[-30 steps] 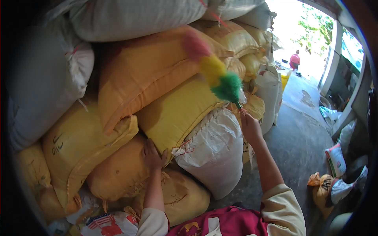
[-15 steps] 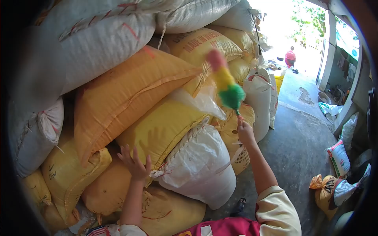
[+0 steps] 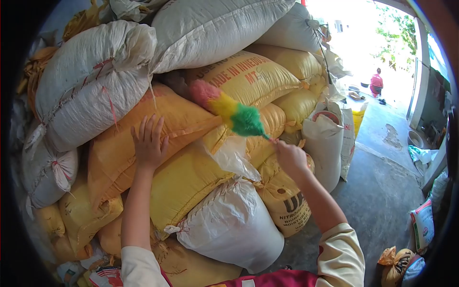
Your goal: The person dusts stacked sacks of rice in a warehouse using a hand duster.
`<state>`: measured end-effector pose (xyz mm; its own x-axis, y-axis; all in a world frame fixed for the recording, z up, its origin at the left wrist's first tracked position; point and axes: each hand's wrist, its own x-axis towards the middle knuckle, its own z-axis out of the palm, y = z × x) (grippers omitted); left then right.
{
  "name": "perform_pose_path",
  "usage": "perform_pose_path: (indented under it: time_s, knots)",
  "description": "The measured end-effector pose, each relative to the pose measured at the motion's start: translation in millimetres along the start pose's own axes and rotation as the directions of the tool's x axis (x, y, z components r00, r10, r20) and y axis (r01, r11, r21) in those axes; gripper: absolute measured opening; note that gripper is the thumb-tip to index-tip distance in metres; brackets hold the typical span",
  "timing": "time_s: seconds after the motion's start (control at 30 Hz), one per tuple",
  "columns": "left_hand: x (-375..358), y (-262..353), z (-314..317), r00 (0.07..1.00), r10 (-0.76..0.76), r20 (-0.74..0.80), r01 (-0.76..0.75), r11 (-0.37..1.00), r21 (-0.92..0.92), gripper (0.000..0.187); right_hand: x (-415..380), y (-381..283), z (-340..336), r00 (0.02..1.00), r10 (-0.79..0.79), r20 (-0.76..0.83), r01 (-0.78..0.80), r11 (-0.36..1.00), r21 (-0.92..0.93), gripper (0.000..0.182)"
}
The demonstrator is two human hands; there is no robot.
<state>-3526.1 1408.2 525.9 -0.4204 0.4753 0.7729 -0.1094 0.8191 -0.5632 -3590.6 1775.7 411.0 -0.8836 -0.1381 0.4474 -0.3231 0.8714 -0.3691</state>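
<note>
My right hand (image 3: 291,158) grips the thin handle of a feather duster (image 3: 231,113), whose fluffy head runs pink, yellow and green. The duster points up and left, its pink tip overlapping the printed yellow sack (image 3: 248,79) and the gap beside it. My left hand (image 3: 149,141), fingers spread, lies over the face of an orange sack (image 3: 179,107). Below that sack rests a yellow one (image 3: 191,179) with a stitched edge. A white sack (image 3: 229,225) bulges out in front of me, and clear plastic (image 3: 234,155) sticks out above it.
Large white sacks (image 3: 215,31) top the pile. Grey concrete floor (image 3: 373,191) runs along the right toward a bright doorway, where a person in pink (image 3: 377,83) crouches outside. Small tied bags (image 3: 397,263) sit at the lower right, and a basin (image 3: 415,139) stands by the wall.
My left hand has risen from the lower yellow sack to the orange sack. The duster has swung left and down. The view has shifted, showing more of the pile's top.
</note>
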Motion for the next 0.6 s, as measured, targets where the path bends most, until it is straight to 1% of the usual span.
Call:
perform_pose_path:
  time_s: [0.07,0.1,0.13,0.17,0.2,0.27,0.3,0.33,0.4,0.43,0.5,0.53,0.57,0.6]
  knots:
    - [8,-1,6,1.000,-0.017,0.023,0.017,1.000,0.021,0.052,32,27,11,0.997,0.055,-0.059,-0.053,0.998,0.036,0.037]
    - [11,-1,9,0.999,-0.035,0.040,0.034,0.999,0.024,0.053,43,41,20,0.997,0.052,-0.058,-0.050,0.998,0.044,0.037]
    - [12,-2,11,0.999,-0.031,0.039,0.030,0.999,0.026,0.053,53,57,29,0.977,0.172,-0.126,-0.134,0.955,0.264,0.037]
    - [12,-3,13,0.999,-0.021,0.025,0.020,0.998,0.055,0.054,58,65,30,0.938,0.304,-0.167,-0.196,0.861,0.470,0.036]
    - [12,-3,16,1.000,-0.014,0.009,0.013,0.997,0.078,0.055,59,71,34,0.934,0.313,-0.171,-0.204,0.862,0.463,0.036]
    - [12,-4,19,1.000,0.000,-0.017,0.001,0.997,0.071,0.055,55,75,44,0.913,0.381,-0.145,-0.299,0.867,0.399,0.036]
    - [11,-3,19,1.000,0.005,-0.031,-0.003,0.996,0.084,0.055,46,64,44,0.948,0.275,-0.160,-0.187,0.887,0.423,0.036]
    - [10,-2,20,1.000,-0.005,-0.027,0.007,0.997,0.075,0.055,38,54,47,0.949,0.273,-0.157,-0.188,0.892,0.411,0.036]
    - [11,-1,20,0.998,-0.017,-0.058,0.021,0.997,0.072,0.054,30,40,54,0.993,0.027,-0.114,0.017,0.928,0.372,0.037]
    - [11,-1,19,0.998,-0.026,-0.051,0.030,0.997,0.067,0.054,33,44,60,0.994,0.022,-0.106,0.018,0.931,0.365,0.037]
    - [11,-1,18,1.000,-0.008,-0.006,0.009,0.995,0.103,0.053,44,58,85,0.984,0.089,-0.152,-0.043,0.958,0.283,0.040]
    - [10,-1,18,1.000,-0.009,-0.003,0.009,0.995,0.100,0.053,54,70,101,0.985,0.091,-0.149,-0.046,0.958,0.282,0.040]
    - [11,-1,19,1.000,-0.002,-0.017,0.004,0.995,0.099,0.053,68,88,118,0.946,0.268,-0.182,-0.149,0.859,0.489,0.043]
    - [11,-2,20,1.000,0.005,-0.031,-0.002,0.995,0.098,0.053,80,105,130,0.880,0.442,-0.173,-0.221,0.704,0.675,0.046]
